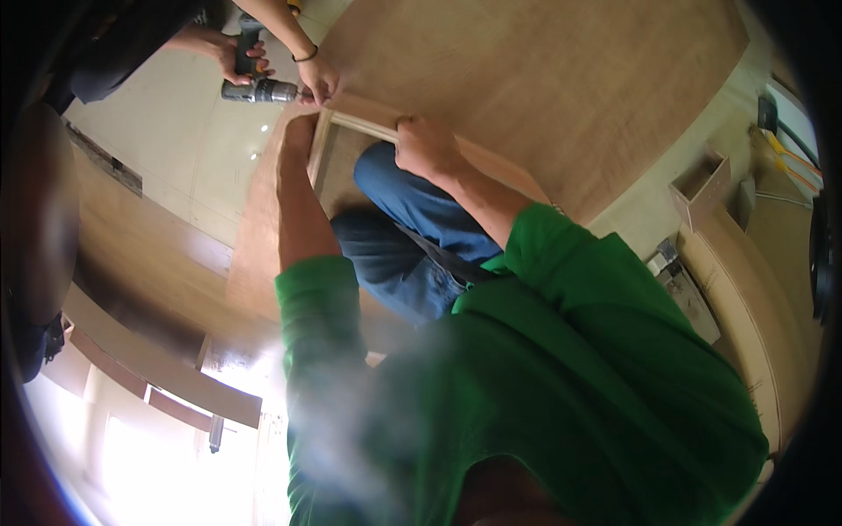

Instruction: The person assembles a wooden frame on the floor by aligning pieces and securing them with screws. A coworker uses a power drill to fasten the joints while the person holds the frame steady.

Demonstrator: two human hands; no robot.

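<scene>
A wooden frame (364, 124) made of thin boards meets at a corner in front of my knees. My right hand (424, 145) is closed over the top edge of its far board. My left hand (301, 131) reaches inside the corner, against the left-hand board (259, 188); its fingers are hidden. Just beyond that corner, another person's hand holds a cordless drill (259, 89), its chuck pointing at the joint. That person's other hand (321, 81), with a dark band on the wrist, pinches something small at the drill's tip.
A large brown wood panel (544, 79) lies beyond the frame. Curved wooden pieces stand to the right (737, 289) and lower left (167, 368). An orange-handled tool (781, 151) is at the far right. The other person's dark-clothed leg (132, 44) takes up the upper left.
</scene>
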